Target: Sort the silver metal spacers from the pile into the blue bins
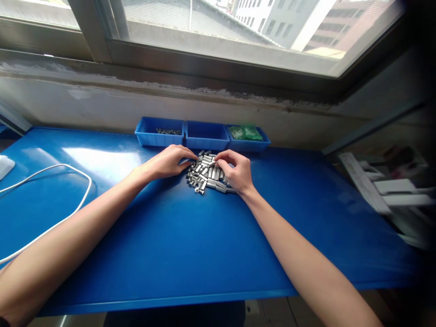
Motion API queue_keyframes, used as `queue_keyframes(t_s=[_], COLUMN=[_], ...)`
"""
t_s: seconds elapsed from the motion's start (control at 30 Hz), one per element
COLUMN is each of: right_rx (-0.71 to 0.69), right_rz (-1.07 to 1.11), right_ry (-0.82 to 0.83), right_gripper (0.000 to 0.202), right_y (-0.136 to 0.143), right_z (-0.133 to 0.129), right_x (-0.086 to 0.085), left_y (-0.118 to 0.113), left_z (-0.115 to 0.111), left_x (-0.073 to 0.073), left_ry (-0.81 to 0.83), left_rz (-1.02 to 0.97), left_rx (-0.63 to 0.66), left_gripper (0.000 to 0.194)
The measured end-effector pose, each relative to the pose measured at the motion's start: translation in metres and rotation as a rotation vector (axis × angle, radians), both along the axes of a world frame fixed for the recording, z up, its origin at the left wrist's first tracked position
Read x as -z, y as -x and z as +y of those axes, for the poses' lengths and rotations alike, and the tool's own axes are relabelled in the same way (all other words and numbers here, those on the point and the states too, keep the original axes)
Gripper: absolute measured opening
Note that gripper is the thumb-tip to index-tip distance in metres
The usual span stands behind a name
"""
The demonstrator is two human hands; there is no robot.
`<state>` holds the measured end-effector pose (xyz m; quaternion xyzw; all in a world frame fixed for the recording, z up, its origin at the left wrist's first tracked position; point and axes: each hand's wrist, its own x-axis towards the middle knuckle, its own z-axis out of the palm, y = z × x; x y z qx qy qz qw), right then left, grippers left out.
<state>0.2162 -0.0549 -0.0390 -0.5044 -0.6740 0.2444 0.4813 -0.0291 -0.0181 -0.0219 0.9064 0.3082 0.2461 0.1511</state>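
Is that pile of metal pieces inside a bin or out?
Out: the pile of metal pieces lies on the blue table, by the left hand and right hand, before the bins.

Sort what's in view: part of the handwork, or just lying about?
In the work:
- metal pieces, piled on the table
- left hand and right hand, both at the pile
- left bin, likely: small metal parts inside

Apparently just lying about:
- white cable
- white object, left edge
- green bag in the right bin; role unclear
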Motion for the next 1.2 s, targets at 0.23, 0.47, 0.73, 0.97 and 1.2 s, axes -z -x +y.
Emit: queue_keyframes(t_s=[0.23, 0.47, 0.73, 0.97, 1.2], right_rx=[-0.003, 0.002, -0.002, -0.010, -0.013], right_rz=[0.004, 0.003, 0.005, -0.004, 0.007], right_ry=[0.003, 0.002, 0.009, 0.017, 0.023], right_gripper=[0.012, 0.012, 0.012, 0.012, 0.013], right_y=[0.001, 0.001, 0.001, 0.001, 0.000], right_z=[-0.001, -0.001, -0.002, -0.002, -0.001], right_x=[-0.002, -0.001, -0.001, -0.001, -0.001], left_y=[0.004, 0.000, -0.005, 0.000, 0.020], left_z=[0.003, 0.001, -0.006, -0.004, 0.010], left_x=[0.006, 0.004, -0.012, -0.020, -0.016], left_ry=[-0.034, 0.112, 0.587, 0.438, 0.187], left_rz=[0.033, -0.141, -0.462, -0.708, -0.843], left_rx=[-0.078, -0.171, -0.309, -0.474, -0.734], left_gripper=[0.021, 0.026, 0.034, 0.045, 0.041])
